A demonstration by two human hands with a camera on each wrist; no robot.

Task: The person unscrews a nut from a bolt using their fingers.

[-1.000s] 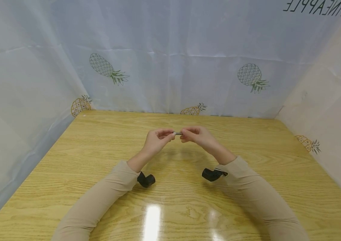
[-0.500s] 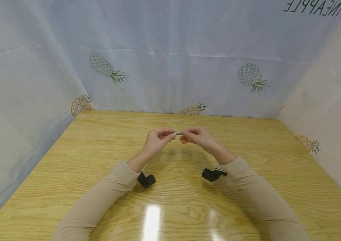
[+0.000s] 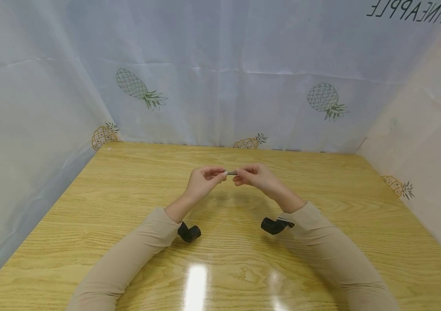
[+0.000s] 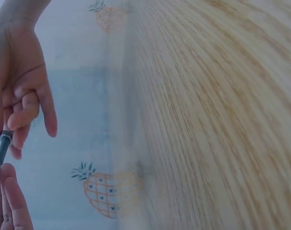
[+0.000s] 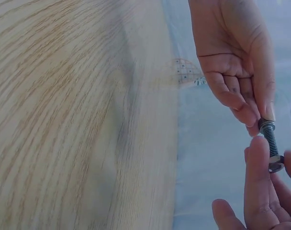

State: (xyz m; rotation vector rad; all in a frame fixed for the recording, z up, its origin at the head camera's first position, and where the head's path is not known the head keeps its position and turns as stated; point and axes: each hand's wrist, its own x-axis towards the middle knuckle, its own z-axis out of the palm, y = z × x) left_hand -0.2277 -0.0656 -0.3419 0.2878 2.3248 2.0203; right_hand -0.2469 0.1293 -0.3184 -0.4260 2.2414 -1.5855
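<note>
A metal bolt (image 5: pixel 272 141) with a threaded shank is held level above the table between both hands. My left hand (image 3: pixel 201 181) pinches the hex-head end between thumb and fingers; that head (image 5: pixel 276 164) shows in the right wrist view. At the other end, my right hand (image 3: pixel 259 178) pinches a nut (image 5: pixel 266 124) with its thumb and forefinger, a ring right beside it on the shank. The left wrist view also shows the bolt's shank (image 4: pixel 1 153) bridging the two sets of fingertips.
Under the hands lies a wood-grain table (image 3: pixel 228 250). White-blue curtains (image 3: pixel 220 95) with pineapple prints stand along its back and sides. Black curved pieces (image 3: pixel 189 233) stick out from beneath both beige sleeves (image 3: pixel 135 255).
The right fingers shift slightly at their end of the bolt. The left hand and both arms stay in place.
</note>
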